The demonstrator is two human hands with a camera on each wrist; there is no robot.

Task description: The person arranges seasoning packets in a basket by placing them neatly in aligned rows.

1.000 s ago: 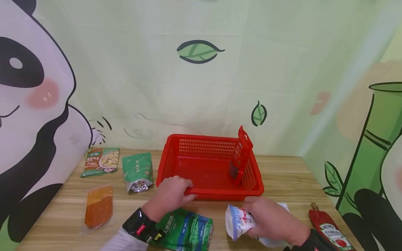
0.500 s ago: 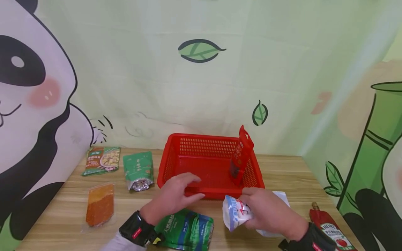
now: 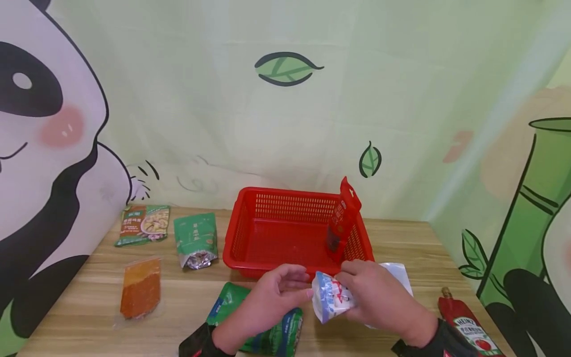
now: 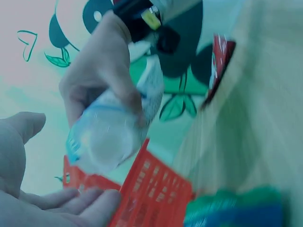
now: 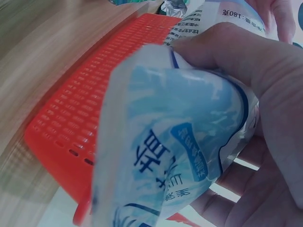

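My right hand (image 3: 379, 297) grips a white and blue printed pouch (image 3: 332, 297) around its middle, in front of the basket's near right corner. In the right wrist view the thumb presses across the pouch (image 5: 189, 109) and the fingers curl beneath it. My left hand (image 3: 276, 302) hovers over a green pouch (image 3: 229, 297), its fingers loosely bent and its fingertips right by the white pouch's end. Nothing lies between its thumb and fingers in the left wrist view. Behind both hands stands a red plastic basket (image 3: 250, 270), with a red packet (image 3: 343, 218) upright in its right end.
To the left lie a flat packet of orange-red sauce (image 3: 142, 290), a green foil pouch (image 3: 195, 238) and a green and brown packet (image 3: 143, 225). A Heinz ketchup pouch (image 3: 468, 325) lies at the right. A printed cloth wall (image 3: 294, 134) rises behind the wooden table (image 3: 397, 238).
My left hand has let go of the basket's near rim and moved right and toward me, up to the white pouch. My right hand has lifted that pouch slightly, still gripping it.
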